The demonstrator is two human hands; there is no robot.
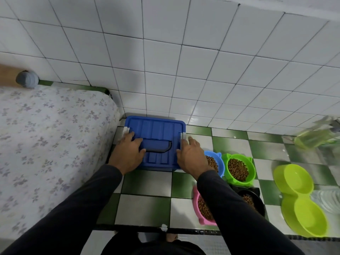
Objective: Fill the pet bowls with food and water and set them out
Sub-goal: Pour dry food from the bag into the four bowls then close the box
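Note:
A blue storage box (156,129) with its lid on stands on the tiled floor against the wall. My left hand (128,153) rests flat on the lid's left side, its fingertips at the white latch. My right hand (189,155) lies on the lid's right edge by the other white latch (184,136). To the right sit several bowls holding brown kibble: a blue bowl (219,161), a green bowl (238,170), a pink bowl (197,205) and a black bowl (253,201), the last two partly hidden by my right sleeve. A lime double bowl (301,199) lies empty further right.
A bed with a floral sheet (46,144) fills the left. A white tiled wall (184,70) rises behind the box. At the far right stand a blurred bottle of yellow-green liquid (316,137) and a clear plastic bottle (325,199).

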